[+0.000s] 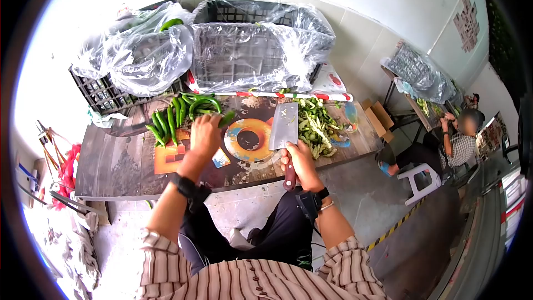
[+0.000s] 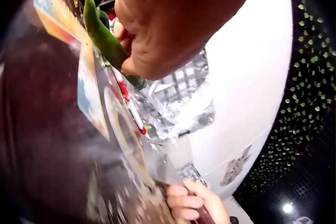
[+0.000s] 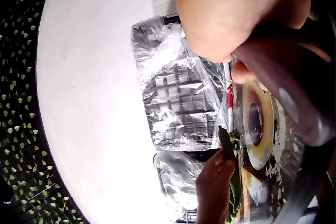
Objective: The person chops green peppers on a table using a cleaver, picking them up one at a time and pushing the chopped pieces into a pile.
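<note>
My left hand (image 1: 206,133) pinches a long green chili pepper (image 2: 102,35) between thumb and fingers, over the table. In the head view one end of that pepper pokes out to the right of the fingers. Whole green peppers (image 1: 169,119) lie in a loose row just left of this hand. My right hand (image 1: 300,162) grips the dark reddish wooden handle of a cleaver (image 1: 285,125), whose broad blade points away from me with green bits stuck on it. Right beside the blade spreads a pile of chopped green peppers (image 1: 316,128).
Plastic-lined black crates (image 1: 239,53) line the table's back edge, one with a pepper on its plastic. The patterned table (image 1: 122,161) ends close to my knees. A cardboard box (image 1: 379,119) stands off its right end. Farther right, another person (image 1: 458,144) sits at a second table.
</note>
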{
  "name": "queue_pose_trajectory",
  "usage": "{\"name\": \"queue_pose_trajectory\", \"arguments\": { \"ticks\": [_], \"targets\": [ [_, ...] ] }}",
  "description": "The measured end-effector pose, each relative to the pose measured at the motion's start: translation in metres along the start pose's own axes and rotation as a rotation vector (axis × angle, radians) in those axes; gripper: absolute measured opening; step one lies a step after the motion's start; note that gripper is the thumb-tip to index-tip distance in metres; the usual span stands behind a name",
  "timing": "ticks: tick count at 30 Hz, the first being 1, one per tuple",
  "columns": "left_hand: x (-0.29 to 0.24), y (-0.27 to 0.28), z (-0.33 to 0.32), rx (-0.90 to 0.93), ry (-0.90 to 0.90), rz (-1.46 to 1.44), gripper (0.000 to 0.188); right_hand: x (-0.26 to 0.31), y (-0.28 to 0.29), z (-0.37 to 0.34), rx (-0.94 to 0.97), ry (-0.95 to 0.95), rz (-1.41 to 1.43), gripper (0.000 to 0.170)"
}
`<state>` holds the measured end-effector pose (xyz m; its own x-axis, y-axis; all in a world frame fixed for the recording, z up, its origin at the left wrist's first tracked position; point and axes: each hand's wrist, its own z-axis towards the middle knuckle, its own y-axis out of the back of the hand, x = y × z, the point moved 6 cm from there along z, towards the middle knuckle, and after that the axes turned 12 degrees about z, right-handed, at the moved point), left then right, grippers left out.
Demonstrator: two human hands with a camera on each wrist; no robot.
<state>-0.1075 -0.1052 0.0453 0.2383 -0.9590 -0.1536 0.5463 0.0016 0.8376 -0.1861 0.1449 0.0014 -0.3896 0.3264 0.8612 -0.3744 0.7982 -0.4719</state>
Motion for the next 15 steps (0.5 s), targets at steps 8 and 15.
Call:
{"name": "queue_pose_trajectory", "arguments": {
  "ticks": [8, 15],
  "targets": [
    [-0.091, -0.008, -0.047, -0.006, -0.163, -0.251, 0.032, 0.033, -0.009, -0.004, 0.043, 0.072, -0.158, 0.013],
    [-0.097, -0.009, -0.050, -0.022, -0.205, -0.186, 0.040, 0.069, -0.028, -0.008, 0.186, 0.036, -0.752, 0.026]
  ]
}}
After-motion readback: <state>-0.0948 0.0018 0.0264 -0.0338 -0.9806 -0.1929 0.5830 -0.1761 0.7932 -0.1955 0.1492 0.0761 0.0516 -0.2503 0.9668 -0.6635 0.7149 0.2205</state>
